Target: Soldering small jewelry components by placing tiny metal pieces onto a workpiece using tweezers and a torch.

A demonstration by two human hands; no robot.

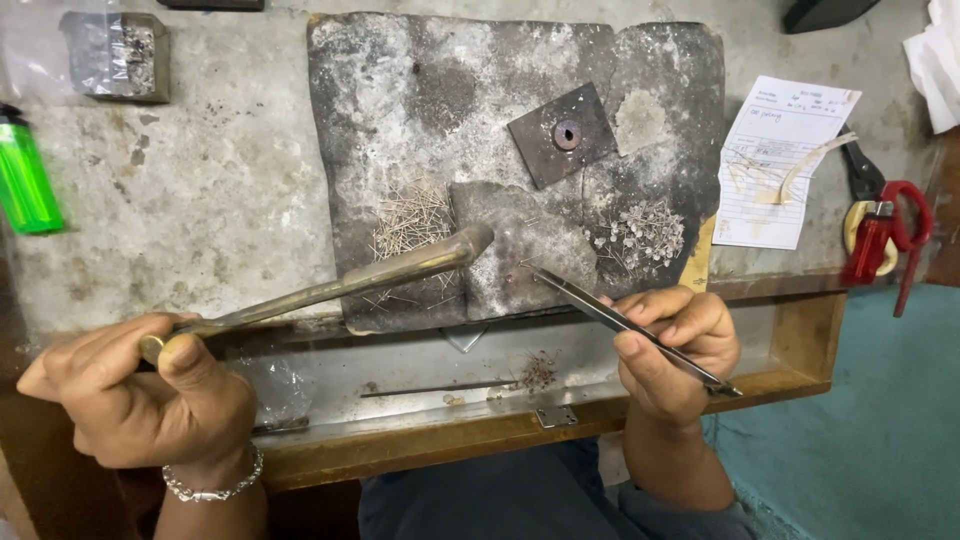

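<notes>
Tweezers (620, 322): slim metal pair, held in the right hand (672, 350), fingers curled shut around the rear half. Long axis runs from lower right up to upper left; tips point at the near edge of the scorched pad (420, 100), just short of the brass nozzle.

Brass torch pipe (340, 285): held in the left hand (140, 395), fist closed on its rear end, thumb laid along the top. Long axis runs from lower left up to the right; the rounded nozzle rests over the pad's near edge, close to the tweezers' tips but apart from them. A chain bracelet (215, 487) sits on that wrist.

Wooden tray (800, 330): open, below the bench edge, under both hands; holds a thin rod (440, 389) and a small tangle of wire bits (538, 370). Open room remains between the hands.

Scorched pad: dark, cracked, corners worn. Carries a heap of pale pins (412, 215) left of the nozzle, a cluster of tiny round pieces (640, 235) right of the tips, and a dark square plate (562, 134) with a central hole farther back.

Far items: a paper slip (785, 160) and red-handled scissors (890, 230) to the right; a green lighter (25, 180) and a small box of scrap (118, 55) to the left.
</notes>
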